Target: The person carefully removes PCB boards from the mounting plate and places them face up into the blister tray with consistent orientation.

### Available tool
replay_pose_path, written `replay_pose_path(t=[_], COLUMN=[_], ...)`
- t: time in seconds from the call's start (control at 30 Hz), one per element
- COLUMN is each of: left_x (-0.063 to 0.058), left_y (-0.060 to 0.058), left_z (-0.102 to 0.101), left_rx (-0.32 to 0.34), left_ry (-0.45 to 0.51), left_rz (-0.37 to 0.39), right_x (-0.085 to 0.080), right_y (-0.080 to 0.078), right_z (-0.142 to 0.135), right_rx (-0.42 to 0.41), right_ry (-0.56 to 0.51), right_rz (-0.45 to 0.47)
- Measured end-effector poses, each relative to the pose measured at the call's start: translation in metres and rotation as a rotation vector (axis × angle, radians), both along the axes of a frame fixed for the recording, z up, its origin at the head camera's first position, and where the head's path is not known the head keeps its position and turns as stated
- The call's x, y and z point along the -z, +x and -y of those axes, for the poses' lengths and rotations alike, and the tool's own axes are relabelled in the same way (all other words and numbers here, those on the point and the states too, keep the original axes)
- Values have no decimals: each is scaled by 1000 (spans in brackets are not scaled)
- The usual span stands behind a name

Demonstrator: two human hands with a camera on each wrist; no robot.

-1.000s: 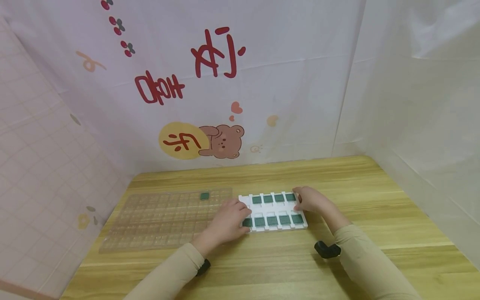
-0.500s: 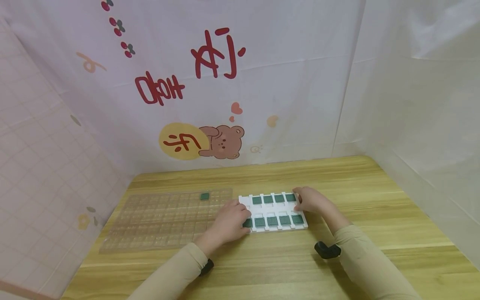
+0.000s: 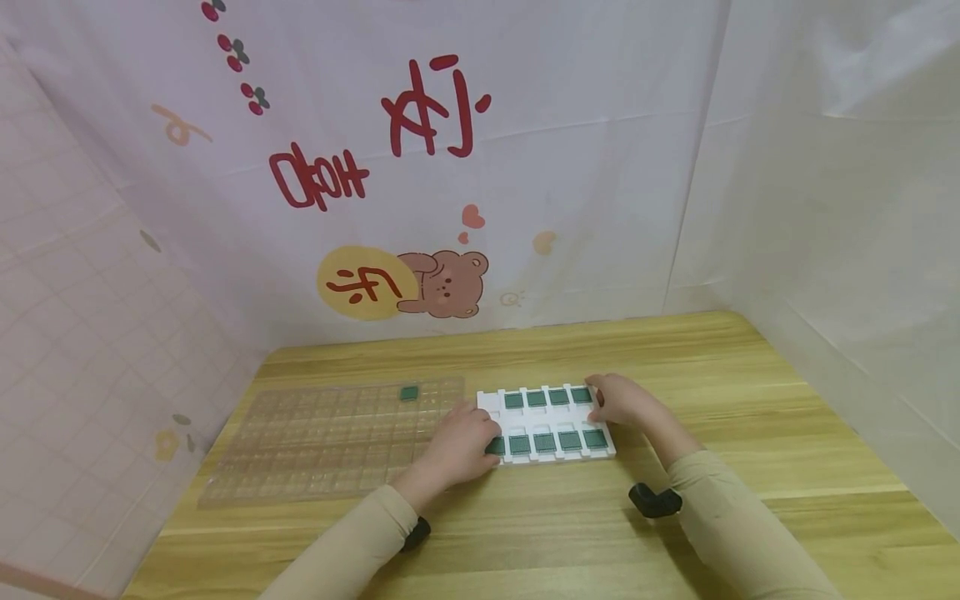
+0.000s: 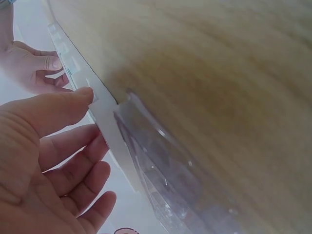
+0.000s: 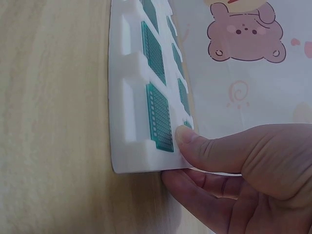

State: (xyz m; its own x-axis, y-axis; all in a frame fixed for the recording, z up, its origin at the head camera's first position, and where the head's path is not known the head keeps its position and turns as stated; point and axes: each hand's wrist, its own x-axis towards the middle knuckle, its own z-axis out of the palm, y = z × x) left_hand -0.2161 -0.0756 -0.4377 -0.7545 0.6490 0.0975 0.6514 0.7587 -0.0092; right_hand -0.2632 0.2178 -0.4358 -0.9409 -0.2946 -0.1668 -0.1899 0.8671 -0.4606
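Found white tray (image 3: 552, 419) on the table directly between both hands, long axis running from left hand (image 3: 456, 443) to right hand (image 3: 619, 401); noted right hand pinching the right end, thumb on top. Observed nearest to left hand: end green board (image 3: 495, 446), bracketed by curved thumb and fingers (cannot tell whether gripped or merely touched). Could not see that board's left part, covered by the hand.
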Motion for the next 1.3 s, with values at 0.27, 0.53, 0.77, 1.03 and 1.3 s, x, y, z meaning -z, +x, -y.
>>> replay_pose_path(t=[0.27,0.53,0.77,1.03,1.3], left_x=[-1,-1,-1,-3,-3], left_y=[0,-1,-2,-5,-6], left_z=[-1,-1,-1,-1,0], left_rx=[0,-8,-3,5,6], left_ry=[28,39,55,62,100], left_rz=[14,25,45,55,86], right_x=[0,-1,-1,-2,0], right_y=[0,0,-1,-1,-3], right_z=[0,-1,-2,-3,-4], right_rx=[0,4,-5,-12,-12], right_ry=[-3,-7,-14,-20,-34], right_rz=[-5,3,6,4,6])
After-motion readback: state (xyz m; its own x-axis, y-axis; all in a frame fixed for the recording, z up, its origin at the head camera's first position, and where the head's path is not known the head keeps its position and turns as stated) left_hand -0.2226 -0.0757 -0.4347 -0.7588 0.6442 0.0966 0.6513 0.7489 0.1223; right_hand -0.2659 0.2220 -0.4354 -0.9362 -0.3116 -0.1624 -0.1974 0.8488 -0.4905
